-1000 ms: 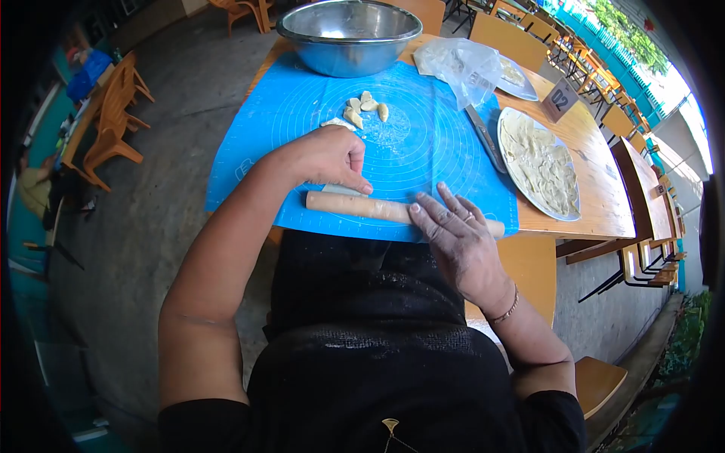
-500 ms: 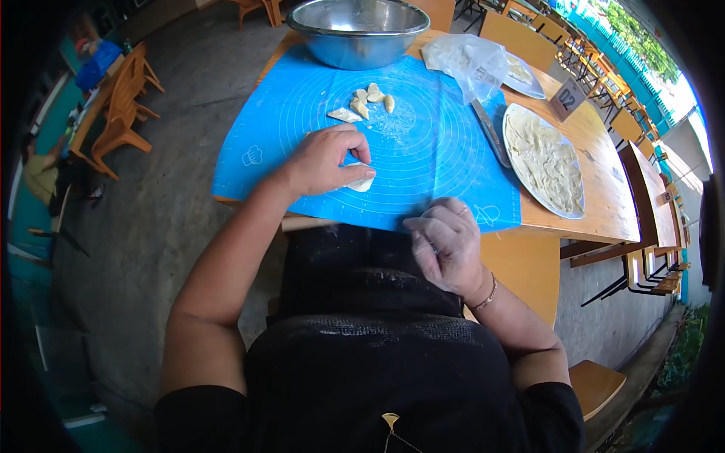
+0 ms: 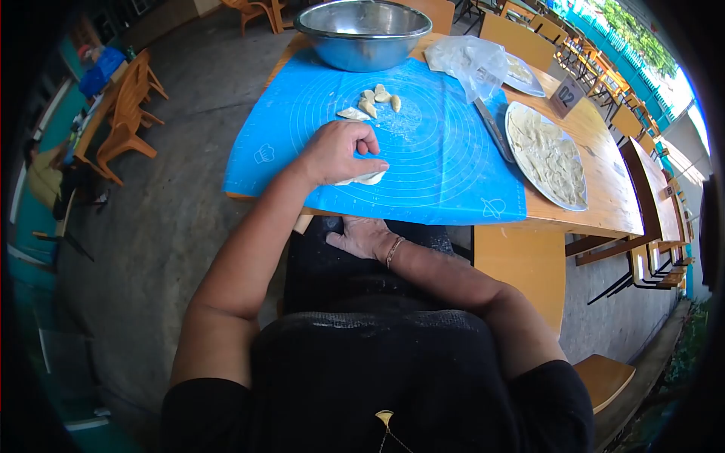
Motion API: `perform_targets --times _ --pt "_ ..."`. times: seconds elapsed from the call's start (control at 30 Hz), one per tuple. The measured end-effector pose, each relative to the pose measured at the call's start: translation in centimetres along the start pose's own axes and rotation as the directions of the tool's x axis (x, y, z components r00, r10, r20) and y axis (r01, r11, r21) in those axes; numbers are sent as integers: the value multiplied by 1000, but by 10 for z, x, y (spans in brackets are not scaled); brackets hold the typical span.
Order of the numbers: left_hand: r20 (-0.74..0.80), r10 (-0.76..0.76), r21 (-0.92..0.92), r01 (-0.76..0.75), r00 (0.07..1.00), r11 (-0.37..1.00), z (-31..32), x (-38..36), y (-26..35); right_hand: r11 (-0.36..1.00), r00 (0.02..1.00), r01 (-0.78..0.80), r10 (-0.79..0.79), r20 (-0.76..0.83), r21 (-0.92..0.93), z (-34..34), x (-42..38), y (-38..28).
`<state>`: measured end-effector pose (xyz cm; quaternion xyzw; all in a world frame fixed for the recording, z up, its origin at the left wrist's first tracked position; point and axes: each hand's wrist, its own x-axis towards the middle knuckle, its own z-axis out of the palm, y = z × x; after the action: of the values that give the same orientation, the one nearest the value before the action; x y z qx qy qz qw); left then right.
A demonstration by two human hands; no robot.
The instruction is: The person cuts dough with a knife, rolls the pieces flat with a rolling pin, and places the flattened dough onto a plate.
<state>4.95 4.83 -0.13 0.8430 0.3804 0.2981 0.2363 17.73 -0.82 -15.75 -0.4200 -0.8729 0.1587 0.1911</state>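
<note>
On the blue baking mat (image 3: 453, 181), a small flattened piece of dough (image 3: 370, 179) lies near the front edge. My left hand (image 3: 340, 153) is closed over it, fingers curled and thumb on its edge. My floury right hand (image 3: 364, 237) is low at my lap, below the mat's front edge. Its thumb is spread to the left, and its fingertips are hidden under the edge. Left of it, the end of a pale wooden rod (image 3: 303, 223) shows, its rest hidden. Several small cut dough pieces (image 3: 368, 107) sit farther back among scattered flour.
A steel bowl (image 3: 362, 41) stands at the back of the table. To the right are a knife (image 3: 495, 132), a plate of flat dough sheets (image 3: 547, 158), a plastic bag (image 3: 472, 64), a second plate (image 3: 529, 79) and a number stand (image 3: 566, 96). A bench (image 3: 521, 264) is below.
My right hand has dropped and moved left, from the mat's front edge to my lap under it. My left hand stays at the dough, which looks flatter and wider.
</note>
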Motion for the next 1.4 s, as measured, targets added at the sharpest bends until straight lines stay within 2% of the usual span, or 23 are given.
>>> perform_targets --times 0.07,0.1,0.2,0.27,0.3,0.4,0.47,0.5,0.57,0.7,0.77,0.83,0.9,0.93,1.0,1.03,1.1,1.17,1.23,1.3,1.33,1.37,1.4 --pt "17 -8 12 8 1000 1000 -1 3 1 998 986 -31 21 165 60 -15 11 -8" --pt "20 -23 18 23 1000 1000 -1 1 1 997 985 -35 24 169 67 -9 12 -10" --pt "40 -51 -38 53 998 998 -4 0 1 999 997 32 -34 65 30 15 24 -12" --pt "32 -36 -32 37 999 999 -5 0 -1 964 972 230 -221 -74 136 25 30 -5" --pt "30 -24 -34 25 999 999 -3 0 0 965 974 225 -217 -71 137 27 33 -2" --pt "27 -5 -21 5 1000 1000 -4 0 1 974 974 202 -210 84 101 41 39 6" --pt "15 -16 -20 16 1000 1000 -3 -3 2 948 948 305 -293 -127 91 59 37 15" --pt "7 -20 -17 20 1000 1000 -3 -3 3 947 947 307 -294 -126 96 57 37 12" --pt "15 -30 -35 30 999 999 -4 -3 4 972 967 235 -236 -97 -27 41 36 0" --pt "9 15 -15 -15 1000 1000 -4 -4 4 987 994 111 -110 -17 115 16 42 -12" --pt "12 42 -31 -42 999 999 -3 -5 2 969 948 244 -229 -219 45 27 44 -5" --pt "18 65 -51 -64 998 997 -1 -3 -5 968 947 246 -229 -227 50 20 42 -8" --pt "-4 106 -129 -106 994 986 1 -5 -12 973 989 145 -139 -47 179 12 33 -12" --pt "-3 110 -131 -110 994 985 0 -5 -12 974 990 143 -136 -49 176 5 26 -15" --pt "22 108 -105 -105 994 989 -2 -5 -10 953 996 -28 2 85 300 -10 8 -17" --pt "18 117 -112 -114 993 987 -4 -5 -5 957 996 -33 9 85 290 -12 -3 -16" --pt "53 99 -21 -98 994 995 -6 -8 5 980 967 199 -193 163 -20 -16 -28 -14" --pt "69 103 -20 -102 992 995 -7 -6 3 981 952 189 -193 236 39 -48 -39 -24" --pt "86 102 -13 -101 991 995 -4 -4 -1 906 937 184 -279 209 381 -72 -46 -38" --pt "127 -83 -424 129 988 896 1 -4 -9 904 925 166 -281 256 394 -105 -51 -58" --pt "128 -157 -379 195 979 904 -11 -4 2 863 933 195 -309 183 466 -123 -53 -66" --pt "127 -155 -380 193 980 905 -17 -7 9 815 938 225 -329 107 533 -144 -56 -73" --pt "-51 -69 -297 51 996 954 -20 -11 14 850 963 152 -243 120 505 -173 -60 -83"
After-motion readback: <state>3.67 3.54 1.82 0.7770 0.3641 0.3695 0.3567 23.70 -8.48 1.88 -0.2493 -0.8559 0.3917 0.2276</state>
